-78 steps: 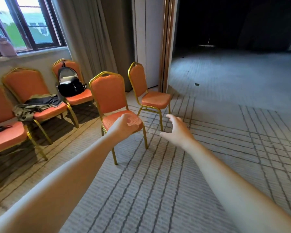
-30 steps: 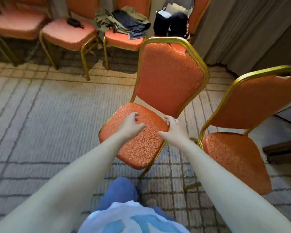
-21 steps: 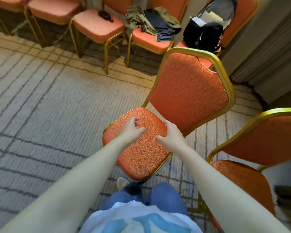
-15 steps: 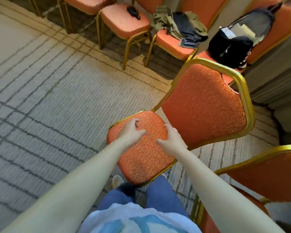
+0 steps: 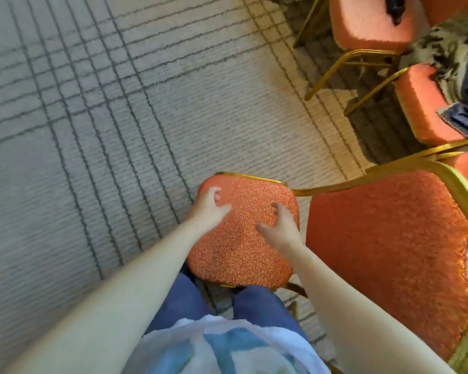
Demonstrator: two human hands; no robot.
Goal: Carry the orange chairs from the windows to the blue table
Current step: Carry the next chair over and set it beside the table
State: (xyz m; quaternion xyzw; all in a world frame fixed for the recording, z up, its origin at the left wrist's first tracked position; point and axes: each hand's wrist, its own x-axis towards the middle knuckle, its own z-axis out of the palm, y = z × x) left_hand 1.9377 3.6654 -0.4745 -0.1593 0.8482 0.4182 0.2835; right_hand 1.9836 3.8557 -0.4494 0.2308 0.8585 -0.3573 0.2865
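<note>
Chair (image 5: 389, 252): on carpet (image 5: 119, 130) at the person's legs, near other chairs (image 5: 427, 103); left hand (image 5: 210, 209) and right hand (image 5: 281, 225) lie atop seat (image 5: 241, 252), fingers bent, true grip indiscernible; hazard: top-only hold likely slips on lifting, legs snagging neighbours.

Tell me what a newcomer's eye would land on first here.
The orange chair with its gold frame fills the lower middle and right of the view, with the left hand and right hand resting on its patterned seat. At the upper right stand more orange chairs, one draped with clothes.
</note>
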